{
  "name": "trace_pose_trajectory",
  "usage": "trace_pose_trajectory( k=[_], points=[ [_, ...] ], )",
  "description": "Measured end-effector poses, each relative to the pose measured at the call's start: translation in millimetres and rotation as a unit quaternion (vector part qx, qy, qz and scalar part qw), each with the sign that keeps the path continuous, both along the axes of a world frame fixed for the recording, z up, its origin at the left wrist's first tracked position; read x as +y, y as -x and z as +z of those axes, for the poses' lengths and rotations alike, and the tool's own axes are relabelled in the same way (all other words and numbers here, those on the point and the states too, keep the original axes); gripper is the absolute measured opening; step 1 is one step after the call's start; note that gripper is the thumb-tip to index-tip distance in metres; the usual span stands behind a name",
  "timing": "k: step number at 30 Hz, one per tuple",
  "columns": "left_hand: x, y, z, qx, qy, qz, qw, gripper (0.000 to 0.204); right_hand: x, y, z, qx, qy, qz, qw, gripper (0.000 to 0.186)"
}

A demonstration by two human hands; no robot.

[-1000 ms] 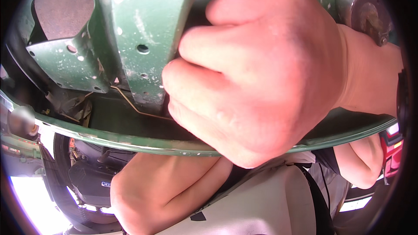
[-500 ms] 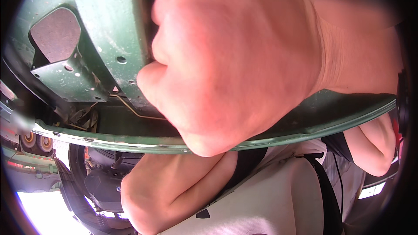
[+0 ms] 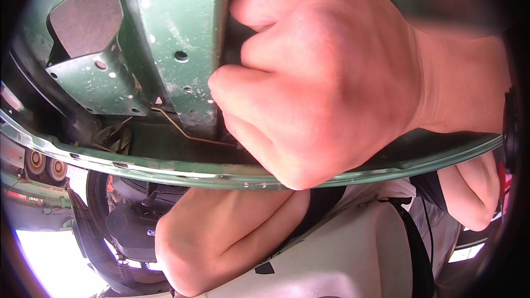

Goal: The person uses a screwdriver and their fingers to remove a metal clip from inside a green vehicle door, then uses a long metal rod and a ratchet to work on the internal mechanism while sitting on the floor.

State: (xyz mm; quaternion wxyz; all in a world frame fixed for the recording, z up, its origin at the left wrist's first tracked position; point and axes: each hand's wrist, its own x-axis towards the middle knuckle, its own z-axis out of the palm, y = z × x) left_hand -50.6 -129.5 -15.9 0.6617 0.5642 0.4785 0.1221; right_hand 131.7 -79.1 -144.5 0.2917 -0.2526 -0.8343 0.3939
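Observation:
My right hand [image 3: 331, 83] fills the middle of the view as a tight fist with its back toward me. It is closed on a dark part [image 3: 234, 38] that sits against the green painted metal panel [image 3: 182, 16]; most of that part is hidden by the fingers. My right forearm runs off to the right edge. My left forearm and bent elbow [image 3: 215, 237] lie below the panel's curved rim [image 3: 165, 174]. The left hand itself is hidden behind the rim and the fist. My white shirt with a black strap [image 3: 359, 259] shows at the bottom.
A green bracket [image 3: 94, 80] under a grey-brown opening [image 3: 85, 19] sits at upper left. A thin bent wire [image 3: 187, 132] runs along the panel's base, which has several small holes. Dark machinery with a coil spring [image 3: 130, 232] and two round lamps [image 3: 44, 165] lie lower left.
Half a second ago the fist was higher and closer to the camera; it has since dropped back and shifted right. It is still clenched on the dark part. The view has swung slightly.

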Motion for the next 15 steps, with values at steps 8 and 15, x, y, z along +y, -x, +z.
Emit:
trace_pose_trajectory(
  k=[8, 15],
  points=[
    [-0.3, 1.7, 4.3, 0.011, -0.003, 0.007, 1.0, 0.036, 7.1, 1.9, 6.5, 0.006, -0.001, 0.007, 1.0, 0.014],
    [-5.1, -0.1, 3.8, 0.019, 0.007, 0.047, 0.999, 0.036, 4.0, 1.7, 2.5, 0.031, 0.009, -0.005, 0.999, 0.013]
  ],
)
